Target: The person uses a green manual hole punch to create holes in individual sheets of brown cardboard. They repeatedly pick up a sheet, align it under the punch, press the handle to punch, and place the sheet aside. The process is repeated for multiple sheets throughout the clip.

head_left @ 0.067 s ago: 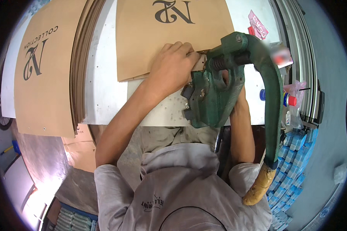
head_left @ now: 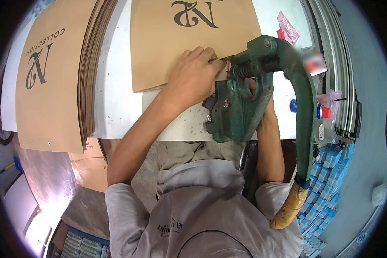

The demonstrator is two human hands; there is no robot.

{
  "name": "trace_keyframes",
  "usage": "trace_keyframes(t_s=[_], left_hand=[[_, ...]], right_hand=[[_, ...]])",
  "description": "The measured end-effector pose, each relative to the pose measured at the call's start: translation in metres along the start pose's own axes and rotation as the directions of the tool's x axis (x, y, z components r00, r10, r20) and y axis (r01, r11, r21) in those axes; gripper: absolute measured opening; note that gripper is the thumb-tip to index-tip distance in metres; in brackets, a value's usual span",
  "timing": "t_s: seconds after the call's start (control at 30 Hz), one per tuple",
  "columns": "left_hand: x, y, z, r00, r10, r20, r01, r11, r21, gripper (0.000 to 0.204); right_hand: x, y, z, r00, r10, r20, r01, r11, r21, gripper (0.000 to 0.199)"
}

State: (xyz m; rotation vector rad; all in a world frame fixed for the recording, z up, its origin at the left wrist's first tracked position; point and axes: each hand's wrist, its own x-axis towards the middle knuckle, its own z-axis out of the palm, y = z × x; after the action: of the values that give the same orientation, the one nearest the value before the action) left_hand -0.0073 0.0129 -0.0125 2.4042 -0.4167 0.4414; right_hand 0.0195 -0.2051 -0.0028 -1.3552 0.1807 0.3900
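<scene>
A brown kraft paper bag (head_left: 159,51) with a black printed logo lies flat on the white table, its near edge at a green hand-lever press (head_left: 245,103). My left hand (head_left: 195,71) rests on the bag's near right part, fingers curled and closed on its edge beside the press jaw. Behind the press is my right hand (head_left: 252,86); only a bit of skin shows through the gap in the frame, so its fingers are hidden. The press lever (head_left: 304,120) curves toward me and ends in a yellow-wrapped handle (head_left: 290,207).
A stack of similar brown paper bags (head_left: 51,86) stands at the left, overhanging the table's front edge. To the right are a pink wrapper (head_left: 288,28), a red-capped blue can (head_left: 324,112) and clear plastic. Blue wrapped packs (head_left: 327,189) are piled beyond the lever.
The bag has shifted very slightly right and toward me, with my left hand moving a little right along with it. The press and its lever look the same.
</scene>
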Motion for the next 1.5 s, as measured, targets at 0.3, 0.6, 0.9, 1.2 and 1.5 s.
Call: trace_keyframes(t_s=[0.3,0.6,0.9,1.2,1.5], left_hand=[[-0.006,0.012,0.009,0.995,-0.096,0.028,0.096,0.995,-0.012,0.025],[0.004,0.016,0.012,1.000,-0.009,-0.007,0.009,0.991,0.130,0.025],[0.006,0.020,0.007,0.994,-0.090,0.068,0.080,0.988,0.131,0.024],[-0.005,0.002,0.000,0.999,-0.016,0.047,0.010,0.992,0.126,0.026],[-0.019,-0.021,0.013,0.992,0.027,0.122,-0.085,0.860,0.503,0.040]], right_hand=[[-0.008,-0.008,-0.003,0.999,-0.048,0.025,0.052,0.983,-0.177,0.015],[-0.007,-0.009,-0.015,0.995,-0.074,0.072,0.102,0.820,-0.563,0.029],[-0.190,-0.106,-0.009,0.704,-0.419,0.574,0.404,-0.429,-0.808,0.075],[-0.153,-0.134,0.007,0.488,-0.351,0.799,0.859,0.358,-0.367,0.058],[-0.045,-0.010,-0.072,0.814,-0.318,0.486,0.557,0.189,-0.809,0.027]])
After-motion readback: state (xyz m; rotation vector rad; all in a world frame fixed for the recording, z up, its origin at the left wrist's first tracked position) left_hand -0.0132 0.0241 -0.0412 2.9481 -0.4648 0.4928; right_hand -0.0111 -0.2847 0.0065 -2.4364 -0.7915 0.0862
